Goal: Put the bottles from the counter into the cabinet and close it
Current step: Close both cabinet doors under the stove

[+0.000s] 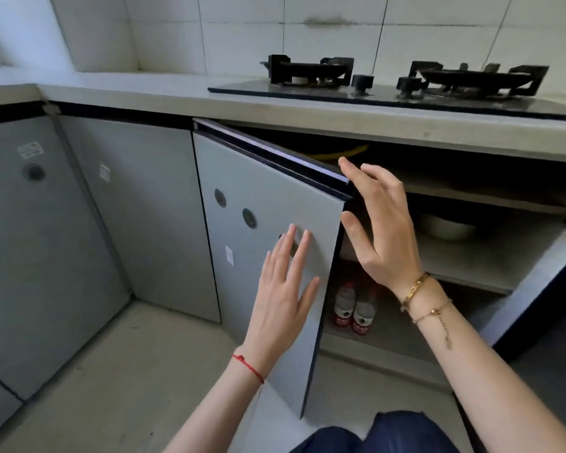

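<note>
Two clear water bottles with red labels (353, 310) stand side by side on the bottom floor of the open cabinet (471, 266) under the counter. The grey cabinet door (262, 230) hangs partly open, hinged at its left. My left hand (285, 289) lies flat against the door's outer face, fingers spread. My right hand (379, 220) is open at the door's free edge, fingertips near its top corner, holding nothing. The counter (151, 96) carries no bottles in view.
A black two-burner gas hob (389, 80) sits on the counter above. A white bowl (445, 227) rests on the cabinet's middle shelf. Closed grey cabinet doors (137, 204) run to the left around the corner. My knees (383, 436) are at the bottom.
</note>
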The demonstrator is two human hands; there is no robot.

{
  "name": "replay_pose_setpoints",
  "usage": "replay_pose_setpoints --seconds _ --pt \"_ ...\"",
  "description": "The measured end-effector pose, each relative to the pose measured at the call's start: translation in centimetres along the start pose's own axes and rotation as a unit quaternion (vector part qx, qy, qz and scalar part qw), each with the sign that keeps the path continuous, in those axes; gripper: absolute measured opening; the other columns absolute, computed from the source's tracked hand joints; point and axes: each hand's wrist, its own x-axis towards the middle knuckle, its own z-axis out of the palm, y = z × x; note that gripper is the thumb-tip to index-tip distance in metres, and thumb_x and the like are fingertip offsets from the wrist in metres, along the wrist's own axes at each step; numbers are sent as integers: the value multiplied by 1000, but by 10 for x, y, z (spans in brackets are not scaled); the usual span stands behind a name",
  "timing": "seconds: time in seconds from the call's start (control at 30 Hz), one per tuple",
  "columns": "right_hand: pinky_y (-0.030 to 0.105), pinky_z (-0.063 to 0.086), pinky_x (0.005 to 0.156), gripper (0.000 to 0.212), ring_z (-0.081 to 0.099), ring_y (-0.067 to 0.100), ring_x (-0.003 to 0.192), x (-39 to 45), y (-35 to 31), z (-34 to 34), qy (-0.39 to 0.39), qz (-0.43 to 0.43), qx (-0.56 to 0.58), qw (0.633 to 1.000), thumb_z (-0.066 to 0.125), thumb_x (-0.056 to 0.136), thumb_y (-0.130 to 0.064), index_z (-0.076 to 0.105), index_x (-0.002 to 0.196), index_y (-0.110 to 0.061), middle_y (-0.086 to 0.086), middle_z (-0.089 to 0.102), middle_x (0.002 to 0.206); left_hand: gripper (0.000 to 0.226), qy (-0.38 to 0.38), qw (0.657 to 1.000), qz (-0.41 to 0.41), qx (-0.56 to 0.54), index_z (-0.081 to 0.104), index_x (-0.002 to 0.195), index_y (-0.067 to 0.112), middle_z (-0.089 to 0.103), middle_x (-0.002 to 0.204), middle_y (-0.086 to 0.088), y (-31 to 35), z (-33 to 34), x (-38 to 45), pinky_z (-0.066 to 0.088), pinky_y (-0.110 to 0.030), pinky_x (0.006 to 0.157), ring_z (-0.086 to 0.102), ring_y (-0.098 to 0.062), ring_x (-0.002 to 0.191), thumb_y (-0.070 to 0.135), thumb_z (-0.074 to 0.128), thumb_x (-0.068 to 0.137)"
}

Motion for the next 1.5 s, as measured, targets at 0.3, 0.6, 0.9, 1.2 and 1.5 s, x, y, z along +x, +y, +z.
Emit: replay_pose_setpoints --seconds 0.3,0.6,0.9,1.2,1.5 --pt "48 21 119 54 19 24 147 18 105 -1 -28 53 -238 969 52 96 -32 35 146 -18 -2 30 157 70 -53 998 -4 45 -2 155 30 -11 165 4 2 71 75 10 -54 123 -7 -18 153 31 43 101" --pt "59 9 119 77 3 34 150 37 138 12 -19 113 -380 918 48 95 -49 11 154 -16 9 7 163 69 -70 993 -21 97 0 155 30 -12 165 3 -6 96 110 10 -55 121 -4 -20 153 38 41 101" --pt "56 9 121 73 8 33 150 35 143 14 5 87 -355 931 51 96 -44 18 153 -12 10 15 161 67 -60 995 -19 78 5 155 28 -7 165 2 -9 99 110 13 -55 121 -1 -21 153 33 42 100" --pt "54 10 122 68 9 29 150 3 126 -7 14 107 -328 939 51 97 -42 23 152 -13 9 19 160 55 -14 1000 -24 -13 27 151 20 7 165 -2 4 94 103 13 -51 123 8 -22 153 24 45 100" --pt "51 12 122 66 13 24 150 -49 84 -64 53 183 -313 930 56 95 -36 27 150 -12 6 26 158 55 -15 996 33 -83 33 147 20 20 161 0 36 86 88 22 -50 121 21 -22 149 18 51 96"
